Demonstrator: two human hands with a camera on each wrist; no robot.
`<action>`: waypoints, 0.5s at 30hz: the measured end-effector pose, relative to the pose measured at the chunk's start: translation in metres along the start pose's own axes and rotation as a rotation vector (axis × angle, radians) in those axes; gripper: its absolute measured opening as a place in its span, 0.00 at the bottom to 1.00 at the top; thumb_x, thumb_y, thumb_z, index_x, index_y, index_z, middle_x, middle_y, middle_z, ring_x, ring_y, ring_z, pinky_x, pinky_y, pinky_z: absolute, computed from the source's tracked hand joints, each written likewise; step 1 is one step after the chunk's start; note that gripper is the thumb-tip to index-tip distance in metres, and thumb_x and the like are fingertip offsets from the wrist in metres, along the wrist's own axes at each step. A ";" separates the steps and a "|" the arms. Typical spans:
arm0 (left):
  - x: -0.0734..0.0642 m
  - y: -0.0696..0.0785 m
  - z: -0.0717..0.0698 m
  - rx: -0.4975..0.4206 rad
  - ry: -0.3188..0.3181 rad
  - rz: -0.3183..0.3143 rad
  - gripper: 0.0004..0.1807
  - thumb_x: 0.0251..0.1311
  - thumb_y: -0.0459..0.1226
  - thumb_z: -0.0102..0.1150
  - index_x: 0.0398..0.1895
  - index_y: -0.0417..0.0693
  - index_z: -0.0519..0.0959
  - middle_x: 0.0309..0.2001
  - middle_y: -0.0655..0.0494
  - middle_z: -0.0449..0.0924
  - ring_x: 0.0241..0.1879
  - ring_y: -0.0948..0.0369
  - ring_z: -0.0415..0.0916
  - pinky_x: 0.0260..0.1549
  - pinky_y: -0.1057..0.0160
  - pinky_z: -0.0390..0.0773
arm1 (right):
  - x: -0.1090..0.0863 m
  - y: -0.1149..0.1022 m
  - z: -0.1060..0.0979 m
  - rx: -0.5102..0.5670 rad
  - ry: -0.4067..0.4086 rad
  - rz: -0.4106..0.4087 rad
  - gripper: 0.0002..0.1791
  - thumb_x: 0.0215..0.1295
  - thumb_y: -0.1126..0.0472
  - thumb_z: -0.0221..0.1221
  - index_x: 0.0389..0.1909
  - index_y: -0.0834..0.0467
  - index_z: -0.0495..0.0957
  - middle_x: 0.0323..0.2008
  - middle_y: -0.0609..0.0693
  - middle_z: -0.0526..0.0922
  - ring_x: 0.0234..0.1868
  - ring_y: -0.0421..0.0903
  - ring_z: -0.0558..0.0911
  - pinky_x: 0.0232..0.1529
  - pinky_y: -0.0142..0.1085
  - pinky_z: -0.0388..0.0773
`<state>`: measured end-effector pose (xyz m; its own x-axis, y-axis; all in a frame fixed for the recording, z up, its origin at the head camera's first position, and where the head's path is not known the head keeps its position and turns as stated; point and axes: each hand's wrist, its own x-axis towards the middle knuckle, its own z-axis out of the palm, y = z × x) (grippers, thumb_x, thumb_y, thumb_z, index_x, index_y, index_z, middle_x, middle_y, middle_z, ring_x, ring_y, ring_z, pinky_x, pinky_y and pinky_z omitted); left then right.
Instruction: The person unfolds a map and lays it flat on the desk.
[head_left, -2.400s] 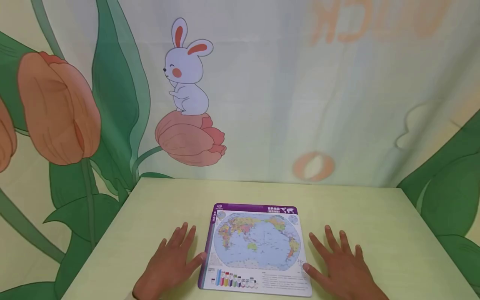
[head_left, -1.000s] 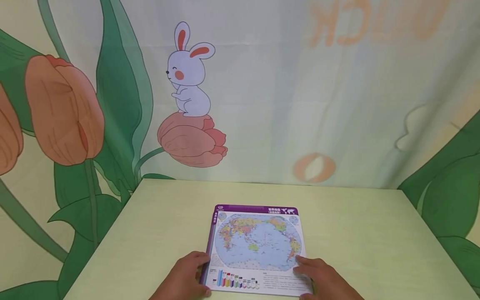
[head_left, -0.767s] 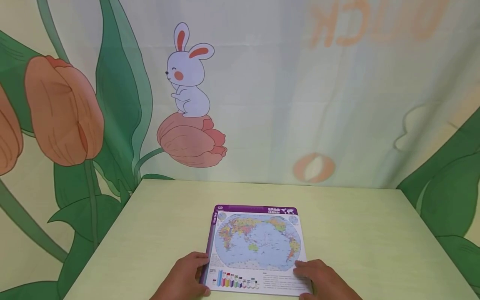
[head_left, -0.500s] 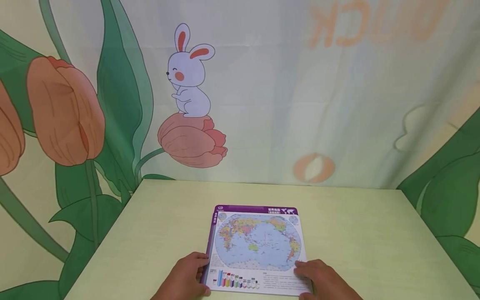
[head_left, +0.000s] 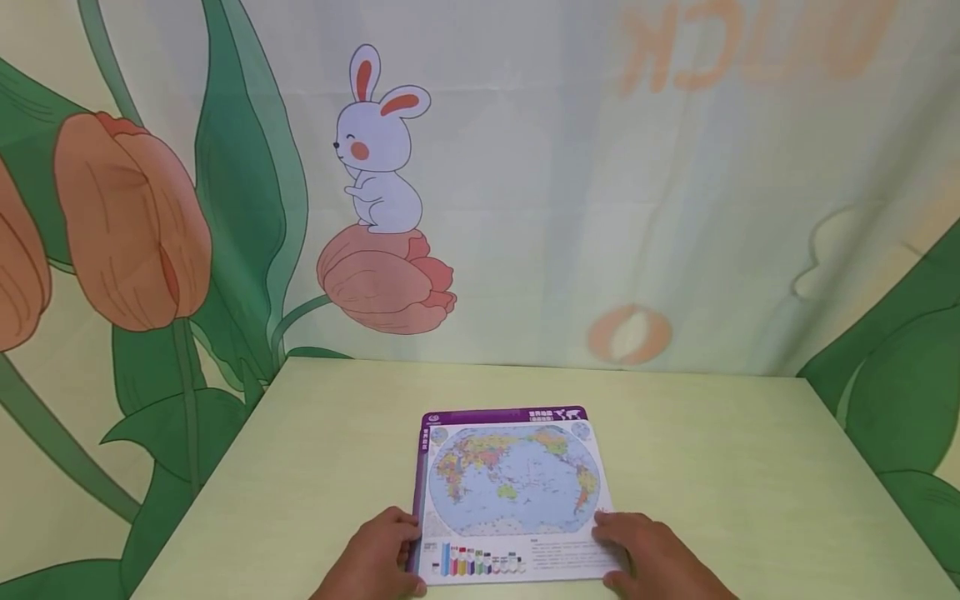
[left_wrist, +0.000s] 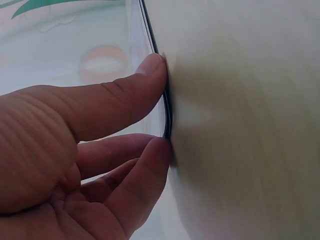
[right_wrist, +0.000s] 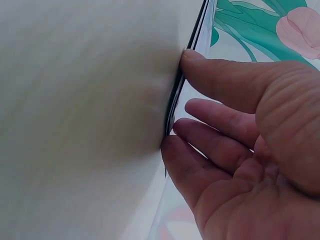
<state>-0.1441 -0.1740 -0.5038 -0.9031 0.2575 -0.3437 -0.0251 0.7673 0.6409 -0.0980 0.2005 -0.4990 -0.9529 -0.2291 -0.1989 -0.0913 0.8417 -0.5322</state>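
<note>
A flat world map board with a purple top border and rounded corners lies face up on the pale table. My left hand holds its near left corner, thumb at the near edge and fingers along the left side. At the near right corner my right hand does the same, with its fingertips along the right side. In the left wrist view, the thumb and fingers of my left hand meet the board's thin dark edge. The right wrist view has my right hand pinching the other corner, low over the table.
The pale yellow-green table extends around the board on both sides and behind it. A printed curtain with a rabbit and tulips hangs along the table's far edge.
From spread out flat beside the board, both hands have moved in to its near corners. Since half a second ago the board has turned slightly counterclockwise, its near edge now nearly level.
</note>
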 end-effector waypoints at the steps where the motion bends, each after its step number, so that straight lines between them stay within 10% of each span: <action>1: -0.001 0.000 0.000 -0.001 -0.006 0.007 0.36 0.44 0.30 0.85 0.60 0.29 0.82 0.56 0.47 0.79 0.45 0.56 0.78 0.50 0.51 0.86 | 0.001 -0.001 0.000 0.006 -0.004 0.023 0.29 0.58 0.60 0.77 0.61 0.60 0.83 0.68 0.55 0.81 0.68 0.62 0.79 0.67 0.63 0.74; 7: -0.004 -0.002 0.004 -0.001 -0.028 0.044 0.32 0.47 0.34 0.85 0.55 0.29 0.84 0.46 0.52 0.76 0.42 0.56 0.74 0.44 0.57 0.81 | 0.003 0.001 -0.001 -0.010 0.003 0.100 0.33 0.58 0.56 0.78 0.65 0.55 0.81 0.70 0.50 0.79 0.70 0.58 0.77 0.70 0.60 0.73; 15: -0.010 0.001 0.009 0.029 -0.035 0.053 0.24 0.50 0.36 0.84 0.46 0.32 0.85 0.41 0.54 0.72 0.39 0.57 0.72 0.40 0.61 0.76 | 0.003 0.012 -0.001 -0.016 0.090 -0.031 0.30 0.59 0.62 0.76 0.64 0.60 0.81 0.70 0.52 0.79 0.71 0.59 0.77 0.69 0.58 0.73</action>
<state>-0.1314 -0.1700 -0.5060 -0.8875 0.3180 -0.3336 0.0351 0.7684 0.6390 -0.1026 0.2107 -0.5052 -0.9717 -0.2105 -0.1075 -0.1246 0.8427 -0.5238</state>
